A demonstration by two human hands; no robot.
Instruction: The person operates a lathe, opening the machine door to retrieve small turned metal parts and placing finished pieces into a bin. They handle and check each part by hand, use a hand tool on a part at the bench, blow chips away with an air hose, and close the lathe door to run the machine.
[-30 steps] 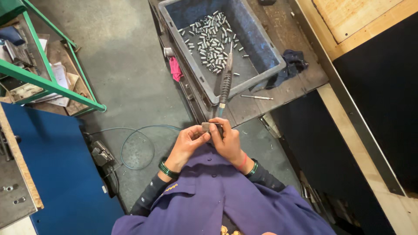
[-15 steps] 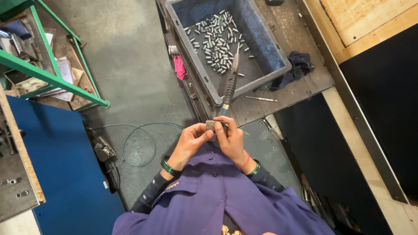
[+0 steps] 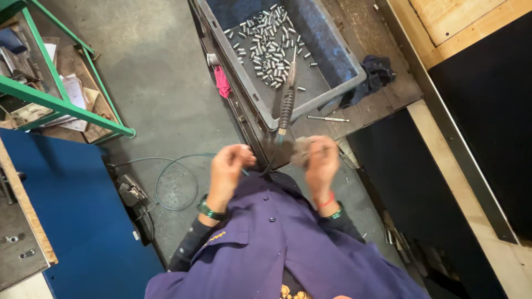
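- Purple work shirt (image 3: 288, 249) filling the bottom edge, nearest the camera, sleeves dark at the cuffs.
- Left hand (image 3: 228, 169) hovering above the lap, green band on the wrist, fingers curling in around something small; blurred, so cannot tell whether it is pinching anything.
- Right hand (image 3: 321, 163) sitting apart from the left, red and green bands at the wrist, fingers bunched together; motion blur hiding what, if anything, is between them.
- Ribbed tool handle (image 3: 286, 108) poking up between the two hands, leaning over the front rim of the bin, thin cable (image 3: 172, 182) looping on the concrete floor to the left.
- Grey plastic bin (image 3: 327, 50) resting on a worn wooden bench (image 3: 388, 88), just beyond the hands.
- Small metal cylinders (image 3: 269, 47) lying scattered inside the bin, mostly toward its left half.
- Dark rag (image 3: 377, 75) lying beside the bin's right corner, pink scrap (image 3: 222, 82) hanging at its left side.
- Green metal frame (image 3: 50, 94) standing far left, blue cabinet (image 3: 72, 221) below it.
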